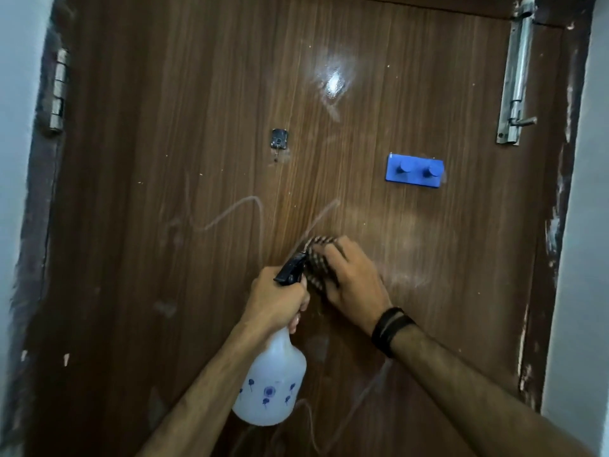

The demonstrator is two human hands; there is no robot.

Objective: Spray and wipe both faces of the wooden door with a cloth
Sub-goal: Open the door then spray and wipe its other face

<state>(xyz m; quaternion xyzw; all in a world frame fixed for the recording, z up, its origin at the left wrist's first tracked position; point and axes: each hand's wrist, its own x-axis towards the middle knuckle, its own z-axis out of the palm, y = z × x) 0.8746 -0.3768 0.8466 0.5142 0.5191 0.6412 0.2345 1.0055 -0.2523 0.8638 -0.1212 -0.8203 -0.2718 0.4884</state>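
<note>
So the brown wood-grain door (197, 159) fills everything ahead of both hands, shiny laminate with pale smeary streaks and a bright glare spot up above the right hand. Left hand (278, 300) is wrapped tight around the neck of a translucent white plastic spray bottle with little blue flower prints (272, 387), black trigger head poking out over the knuckles, bottle body hanging below the fist. Right next to it, the right hand (354, 278) has its fingers curled over a bunched dark checked cloth (318, 262), pushing it against the door. Black wristband (390, 329) on that arm. Up and right of it sits a blue plastic two-peg hook plate (414, 170)
</note>
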